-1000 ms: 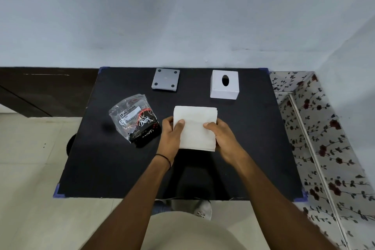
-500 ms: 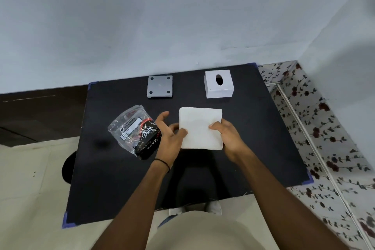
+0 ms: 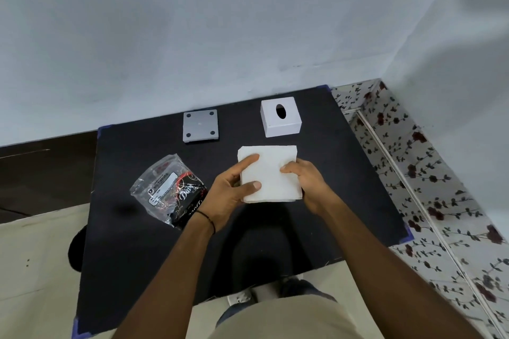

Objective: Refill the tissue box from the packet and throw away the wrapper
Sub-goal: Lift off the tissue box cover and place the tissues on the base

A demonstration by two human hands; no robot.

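A white stack of tissues (image 3: 271, 170) lies in the middle of the black table (image 3: 137, 242), held from both sides. My left hand (image 3: 230, 190) grips its left edge, with the thumb and index finger spread over the top. My right hand (image 3: 305, 179) holds the right edge. The white tissue box (image 3: 281, 117) with an oval slot on top stands just behind the stack. Its grey base plate (image 3: 200, 125) lies apart to the left. The crumpled clear and black wrapper (image 3: 170, 190) rests on the table left of my left hand.
The table stands against a pale wall (image 3: 192, 36). A floral-patterned surface (image 3: 440, 187) runs along the right side. Tiled floor (image 3: 35, 270) shows to the left, and my shoes (image 3: 242, 297) are under the near edge.
My left hand has shifted its grip, and its index finger now reaches further across the top of the stack. The view has tilted and swung slightly. The stack stays between both hands.
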